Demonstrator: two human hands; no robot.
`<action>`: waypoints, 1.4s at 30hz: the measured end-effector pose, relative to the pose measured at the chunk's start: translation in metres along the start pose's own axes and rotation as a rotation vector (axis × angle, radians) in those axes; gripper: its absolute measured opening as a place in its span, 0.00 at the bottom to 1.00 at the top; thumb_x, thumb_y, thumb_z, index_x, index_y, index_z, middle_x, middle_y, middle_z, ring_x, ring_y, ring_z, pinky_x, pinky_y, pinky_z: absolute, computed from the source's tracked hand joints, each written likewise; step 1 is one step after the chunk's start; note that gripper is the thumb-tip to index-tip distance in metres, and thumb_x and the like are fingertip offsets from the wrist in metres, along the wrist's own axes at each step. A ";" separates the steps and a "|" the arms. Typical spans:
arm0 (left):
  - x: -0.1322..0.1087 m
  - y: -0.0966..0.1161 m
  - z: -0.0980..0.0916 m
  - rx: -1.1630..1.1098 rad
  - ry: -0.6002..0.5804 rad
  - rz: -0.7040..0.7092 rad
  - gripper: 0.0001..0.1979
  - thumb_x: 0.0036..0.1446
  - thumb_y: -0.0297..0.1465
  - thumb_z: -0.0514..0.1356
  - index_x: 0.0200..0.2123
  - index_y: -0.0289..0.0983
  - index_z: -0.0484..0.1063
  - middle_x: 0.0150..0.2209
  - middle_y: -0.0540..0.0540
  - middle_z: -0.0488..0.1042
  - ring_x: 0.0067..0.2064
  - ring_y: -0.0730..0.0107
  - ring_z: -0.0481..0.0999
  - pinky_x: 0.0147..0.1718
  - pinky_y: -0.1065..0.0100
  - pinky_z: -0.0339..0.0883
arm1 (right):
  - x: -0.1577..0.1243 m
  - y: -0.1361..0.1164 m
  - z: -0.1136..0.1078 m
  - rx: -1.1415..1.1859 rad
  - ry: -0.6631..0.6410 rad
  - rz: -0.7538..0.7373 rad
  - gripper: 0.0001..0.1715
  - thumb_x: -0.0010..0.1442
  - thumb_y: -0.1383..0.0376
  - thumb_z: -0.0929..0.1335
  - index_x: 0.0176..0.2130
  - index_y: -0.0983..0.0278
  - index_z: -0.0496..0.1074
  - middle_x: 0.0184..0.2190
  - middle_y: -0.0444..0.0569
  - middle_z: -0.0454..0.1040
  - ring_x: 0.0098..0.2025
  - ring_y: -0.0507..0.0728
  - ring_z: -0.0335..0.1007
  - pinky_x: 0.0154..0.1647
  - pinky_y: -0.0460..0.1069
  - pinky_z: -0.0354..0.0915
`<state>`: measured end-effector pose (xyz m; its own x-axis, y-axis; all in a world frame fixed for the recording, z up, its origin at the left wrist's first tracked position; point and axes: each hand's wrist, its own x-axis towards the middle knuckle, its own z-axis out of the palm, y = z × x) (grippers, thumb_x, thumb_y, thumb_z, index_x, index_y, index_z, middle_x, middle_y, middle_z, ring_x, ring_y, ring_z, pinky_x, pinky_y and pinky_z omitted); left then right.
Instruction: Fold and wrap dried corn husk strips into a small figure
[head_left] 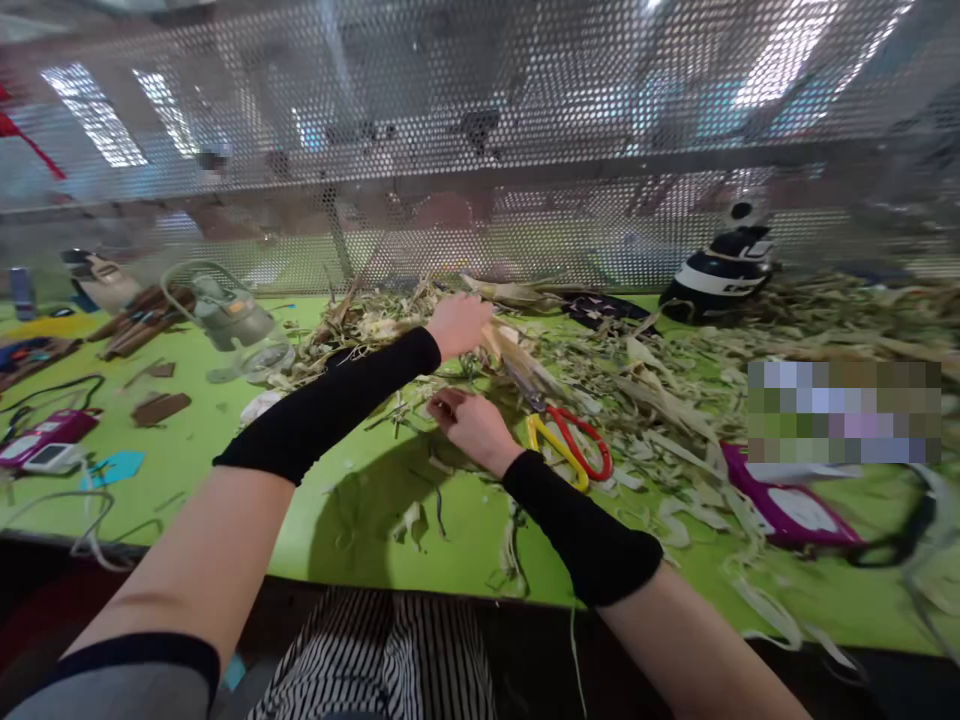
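My left hand (pixel 462 326), in a black sleeve cuff, reaches into a heap of dried corn husks (pixel 375 325). Its fingers are closed at the top of a pale yellow corn husk (pixel 511 352). Nearer to me, my right hand (pixel 477 428) hovers over the front of the heap with its fingers curled together; whatever they might hold is hidden. Just right of that hand lie scissors (pixel 574 445) with one red and one yellow handle, their blades pointing into the husks.
Husk scraps cover much of the green table (pixel 360 540). A perforated metal screen (pixel 420 230) rises behind. On the right are a black-and-white container (pixel 716 275) and a magenta device (pixel 795 510); on the left, a green-grey jug (pixel 232 305), brown pieces (pixel 161 408) and another magenta device (pixel 52 440) with cables.
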<state>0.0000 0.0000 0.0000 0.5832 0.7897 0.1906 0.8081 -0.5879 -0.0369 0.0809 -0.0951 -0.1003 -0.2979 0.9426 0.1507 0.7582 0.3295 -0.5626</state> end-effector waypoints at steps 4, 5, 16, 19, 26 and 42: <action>-0.012 -0.020 -0.050 -0.037 0.275 -0.087 0.17 0.66 0.21 0.53 0.54 0.30 0.76 0.55 0.34 0.79 0.61 0.51 0.75 0.63 0.52 0.65 | 0.009 0.016 -0.005 0.138 0.186 0.011 0.10 0.66 0.64 0.66 0.42 0.63 0.78 0.41 0.55 0.81 0.41 0.59 0.76 0.45 0.51 0.67; -0.018 -0.024 -0.059 -0.128 0.347 -0.127 0.16 0.66 0.22 0.55 0.54 0.32 0.75 0.54 0.36 0.79 0.59 0.54 0.76 0.63 0.53 0.65 | 0.012 0.020 -0.007 0.178 0.229 0.016 0.11 0.66 0.62 0.67 0.42 0.64 0.77 0.40 0.54 0.80 0.40 0.59 0.75 0.45 0.51 0.68; -0.087 0.008 0.008 -1.858 0.187 -0.520 0.10 0.63 0.22 0.64 0.32 0.36 0.67 0.27 0.54 0.73 0.24 0.79 0.69 0.31 0.71 0.63 | 0.020 0.015 -0.015 0.610 0.285 0.021 0.34 0.61 0.37 0.67 0.46 0.63 0.73 0.34 0.50 0.79 0.33 0.57 0.76 0.37 0.53 0.75; -0.094 0.008 0.017 -1.844 0.232 -0.461 0.08 0.60 0.22 0.68 0.37 0.35 0.71 0.34 0.52 0.77 0.31 0.77 0.74 0.37 0.69 0.66 | 0.016 0.013 -0.015 0.523 0.336 0.088 0.28 0.59 0.42 0.70 0.42 0.63 0.73 0.28 0.48 0.76 0.27 0.58 0.71 0.31 0.53 0.69; -0.098 0.005 0.027 -1.764 0.227 -0.445 0.07 0.60 0.28 0.69 0.37 0.35 0.73 0.35 0.51 0.76 0.37 0.74 0.73 0.44 0.66 0.65 | 0.007 0.007 -0.025 -0.118 0.407 0.202 0.21 0.68 0.55 0.64 0.52 0.66 0.70 0.38 0.62 0.80 0.38 0.69 0.78 0.37 0.56 0.67; -0.090 -0.002 0.037 -2.092 0.196 -0.608 0.11 0.66 0.21 0.59 0.30 0.34 0.73 0.30 0.48 0.80 0.30 0.75 0.76 0.48 0.66 0.73 | 0.007 0.021 -0.022 -0.052 0.349 0.067 0.20 0.70 0.45 0.61 0.38 0.57 0.64 0.31 0.51 0.73 0.31 0.62 0.70 0.34 0.54 0.63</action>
<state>-0.0510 -0.0634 -0.0529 0.2408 0.9571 -0.1614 -0.4717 0.2607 0.8423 0.1076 -0.0807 -0.0938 -0.0374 0.9206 0.3886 0.8004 0.2604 -0.5400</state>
